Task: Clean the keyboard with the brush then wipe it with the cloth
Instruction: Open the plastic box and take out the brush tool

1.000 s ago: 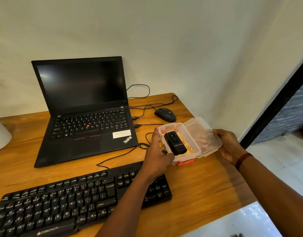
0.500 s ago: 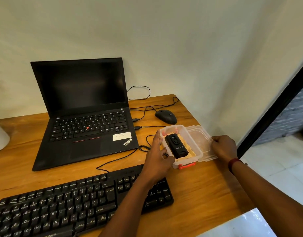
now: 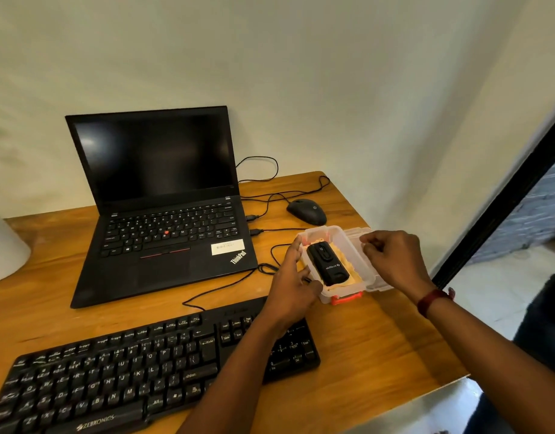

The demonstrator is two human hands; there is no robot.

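Note:
A black Zebronics keyboard (image 3: 129, 371) lies along the near edge of the wooden table (image 3: 364, 346). Behind its right end stands a clear plastic box (image 3: 339, 234) with an orange latch, its lid (image 3: 380, 286) folded open flat to the right. Inside, a black brush case (image 3: 328, 266) lies on a yellow cloth (image 3: 353, 278). My left hand (image 3: 288, 286) holds the box's left wall, thumb at the front corner. My right hand (image 3: 392, 258) hovers over the box's right rim and lid, fingers loosely curled, holding nothing.
An open black laptop (image 3: 163, 245) sits behind the keyboard, with a black mouse (image 3: 307, 211) and loose cables (image 3: 270, 267) to its right. A white rounded object (image 3: 3, 249) stands at the left edge. The table ends just right of the box.
The box's lid has gone from raised to lying flat on the table. My right hand has let go of it and moved left, over the box. My left hand stays on the box.

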